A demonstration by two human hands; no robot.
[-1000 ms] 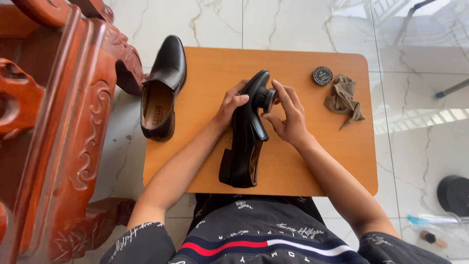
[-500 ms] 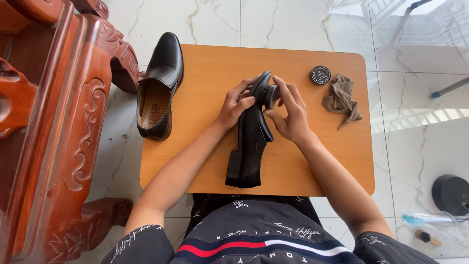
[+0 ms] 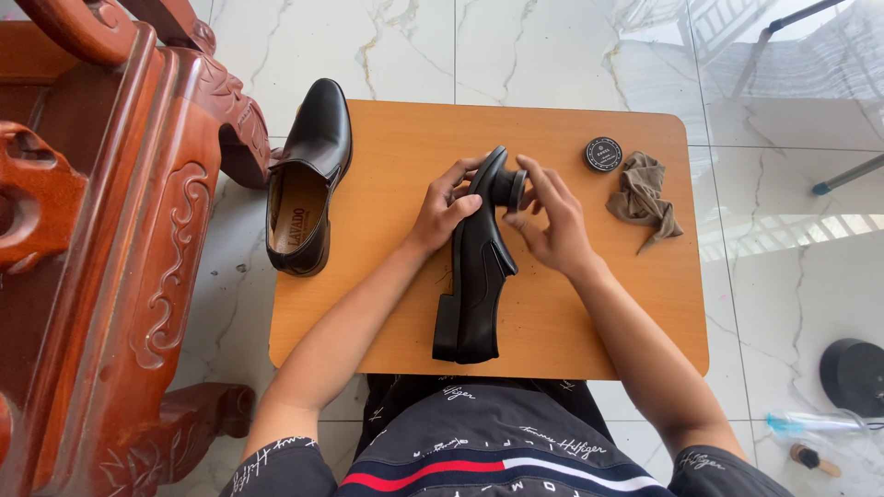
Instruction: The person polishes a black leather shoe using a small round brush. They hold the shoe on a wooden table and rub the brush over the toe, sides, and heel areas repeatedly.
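While the black shoe (image 3: 474, 267) lies on its side in the middle of the wooden desk (image 3: 396, 147), the left hand (image 3: 447, 207) clamps its smooth, shiny toe, and the right hand's (image 3: 552, 221) grip seems closed on a small round black brush (image 3: 509, 187) touching it.

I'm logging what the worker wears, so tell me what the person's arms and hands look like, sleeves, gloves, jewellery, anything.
Both arms are bare from the short sleeves down. The left hand and right hand wear no gloves, and no rings, watch or bracelets show. The short sleeves belong to a dark navy shirt with small white lettering scattered over it and a red and white stripe across the chest.
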